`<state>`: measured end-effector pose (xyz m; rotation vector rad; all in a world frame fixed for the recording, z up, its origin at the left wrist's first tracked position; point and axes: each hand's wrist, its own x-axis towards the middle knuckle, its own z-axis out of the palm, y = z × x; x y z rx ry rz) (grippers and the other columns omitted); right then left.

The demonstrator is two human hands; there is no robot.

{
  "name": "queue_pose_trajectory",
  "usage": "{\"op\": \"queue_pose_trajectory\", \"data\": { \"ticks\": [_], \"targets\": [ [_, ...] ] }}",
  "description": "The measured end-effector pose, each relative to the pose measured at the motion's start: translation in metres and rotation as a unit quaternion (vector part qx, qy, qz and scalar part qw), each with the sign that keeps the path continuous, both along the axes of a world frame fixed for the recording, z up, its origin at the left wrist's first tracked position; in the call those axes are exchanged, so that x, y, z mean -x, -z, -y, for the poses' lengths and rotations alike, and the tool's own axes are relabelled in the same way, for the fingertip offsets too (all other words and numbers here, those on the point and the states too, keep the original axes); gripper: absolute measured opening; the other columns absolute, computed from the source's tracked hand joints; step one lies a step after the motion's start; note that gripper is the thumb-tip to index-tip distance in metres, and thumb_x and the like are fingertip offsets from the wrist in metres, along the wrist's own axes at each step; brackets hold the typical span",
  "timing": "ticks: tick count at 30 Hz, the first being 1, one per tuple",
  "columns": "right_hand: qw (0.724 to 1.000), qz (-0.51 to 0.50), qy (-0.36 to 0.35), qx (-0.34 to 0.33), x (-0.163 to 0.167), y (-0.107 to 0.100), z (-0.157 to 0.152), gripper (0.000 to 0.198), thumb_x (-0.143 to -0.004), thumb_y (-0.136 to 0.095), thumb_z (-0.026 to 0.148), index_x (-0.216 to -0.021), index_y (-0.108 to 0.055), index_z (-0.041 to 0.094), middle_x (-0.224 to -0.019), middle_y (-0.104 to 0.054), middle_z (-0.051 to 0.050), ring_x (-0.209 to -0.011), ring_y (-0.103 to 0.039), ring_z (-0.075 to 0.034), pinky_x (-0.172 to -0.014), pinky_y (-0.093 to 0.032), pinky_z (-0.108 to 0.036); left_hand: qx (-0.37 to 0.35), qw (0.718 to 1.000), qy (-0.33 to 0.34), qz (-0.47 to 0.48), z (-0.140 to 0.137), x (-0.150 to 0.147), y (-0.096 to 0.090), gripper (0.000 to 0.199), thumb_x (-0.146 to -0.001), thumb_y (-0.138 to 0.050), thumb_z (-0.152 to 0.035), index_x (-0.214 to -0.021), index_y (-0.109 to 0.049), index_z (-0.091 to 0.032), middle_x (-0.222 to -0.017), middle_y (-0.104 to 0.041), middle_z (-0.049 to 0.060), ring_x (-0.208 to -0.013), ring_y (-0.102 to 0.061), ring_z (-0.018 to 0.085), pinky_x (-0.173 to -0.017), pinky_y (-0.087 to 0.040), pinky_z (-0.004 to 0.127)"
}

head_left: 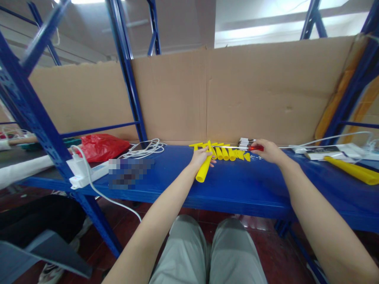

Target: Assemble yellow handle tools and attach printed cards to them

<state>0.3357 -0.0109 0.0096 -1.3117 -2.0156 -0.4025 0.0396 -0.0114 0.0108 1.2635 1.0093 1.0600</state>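
My left hand point(201, 156) is wrapped round a yellow plastic tube point(203, 172), its open end tilted toward me over the blue shelf. A screwdriver point(255, 148) with a red handle is gripped in my right hand point(268, 150). Its thin metal shaft points left and reaches the upper part of the tube; whether the tip touches a screw is too small to tell. Behind and right of the held tube lie several similar yellow tubes point(225, 154) in a row. Small yellow triangular pieces point(246, 157) continue that row to the right.
White-and-black small parts point(245, 142) lie by the cardboard wall point(251, 90). On the left are a red plastic bag point(103, 146), coiled white cable point(151, 148) and a power strip point(89, 173). A long yellow tube point(352, 170) lies right. A seated person's leg point(44, 217) shows at lower left.
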Motion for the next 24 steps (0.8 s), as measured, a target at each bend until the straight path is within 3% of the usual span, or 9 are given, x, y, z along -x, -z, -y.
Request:
{"op": "queue_pose_trajectory", "data": {
  "ticks": [9, 14, 19, 24],
  "targets": [
    [0.998, 0.037, 0.059, -0.008, 0.003, -0.003, 0.006, 0.015, -0.076, -0.054, 0.029, -0.083, -0.065, 0.022, -0.088, -0.069, -0.008, -0.080, -0.063, -0.024, -0.068, -0.047, -0.035, 0.003, 0.999, 0.002, -0.041, 0.002, 0.001, 0.000, 0.049, -0.087, -0.048, -0.005, -0.136, -0.045, -0.008, -0.073, -0.066, 0.006, -0.049, -0.059, 0.010, -0.047, -0.049, 0.020],
    [0.992, 0.064, 0.107, -0.003, 0.010, -0.007, 0.012, 0.013, -0.074, -0.052, 0.026, -0.079, -0.063, 0.021, -0.087, -0.069, -0.009, -0.081, -0.063, -0.025, -0.065, -0.044, -0.034, 0.005, 0.999, 0.009, -0.046, 0.004, 0.001, 0.000, 0.053, -0.088, -0.047, -0.003, -0.140, -0.039, -0.007, -0.064, -0.061, 0.002, -0.046, -0.059, 0.011, -0.043, -0.047, 0.019],
    [0.993, 0.080, 0.085, 0.008, 0.009, -0.008, 0.011, 0.014, -0.067, -0.055, 0.022, -0.077, -0.064, 0.021, -0.085, -0.070, -0.008, -0.076, -0.063, -0.023, -0.066, -0.045, -0.032, 0.009, 0.998, 0.014, -0.058, 0.003, 0.001, 0.000, 0.057, -0.087, -0.046, -0.003, -0.143, -0.035, -0.007, -0.064, -0.060, 0.002, -0.045, -0.058, 0.011, -0.041, -0.047, 0.020],
    [0.994, 0.064, 0.040, 0.077, 0.003, -0.007, 0.010, 0.014, -0.070, -0.056, 0.027, -0.076, -0.067, 0.021, -0.083, -0.072, -0.007, -0.076, -0.064, -0.022, -0.069, -0.048, -0.031, 0.005, 0.997, 0.016, -0.070, 0.000, 0.000, 0.002, 0.059, -0.087, -0.046, -0.003, -0.144, -0.033, -0.008, -0.066, -0.060, 0.002, -0.045, -0.059, 0.011, -0.041, -0.048, 0.020]
  ]
}}
